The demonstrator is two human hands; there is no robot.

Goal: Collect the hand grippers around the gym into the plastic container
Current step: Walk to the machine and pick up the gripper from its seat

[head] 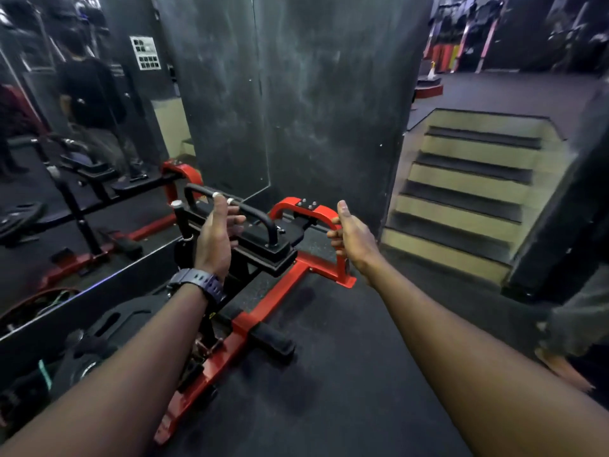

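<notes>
Far left of the red-and-black machine (260, 291): a wall mirror (82, 127) reflecting a standing person in dark clothes, benches and floor. Below the mirror, at the left edge beside the machine: a round red-rimmed tub or plate (29, 305), dark contents with a few greenish strands, too blurred to name. Lower left, against the machine's base: black weight plates (108, 324) lying flat. Over the machine's black handle bar (230, 202): left hand (216, 239), digital watch (197, 282) on the wrist, palm turned inward, fingers spread and loosely extended, holding nothing, seen in front of the bar with contact unclear. On the machine itself: black padded platform (263, 249) below the bar, red frame running toward the viewer, black foot roller (273, 341) across it. At the machine's far right end, in front of the red arched bracket (306, 209): right hand (351, 235), thumb raised, fingers curled loosely inward, nothing visibly held, whether touching the bracket impossible to tell. Behind the machine: a dark scuffed wall (329, 94). Right of the machine: steps (468, 189) with black treads rising to an upper floor with red equipment, blurred. At the far right edge: part of another person's leg and foot (563, 371). No hand gripper and no plastic container clearly identifiable anywhere around the machine.
</notes>
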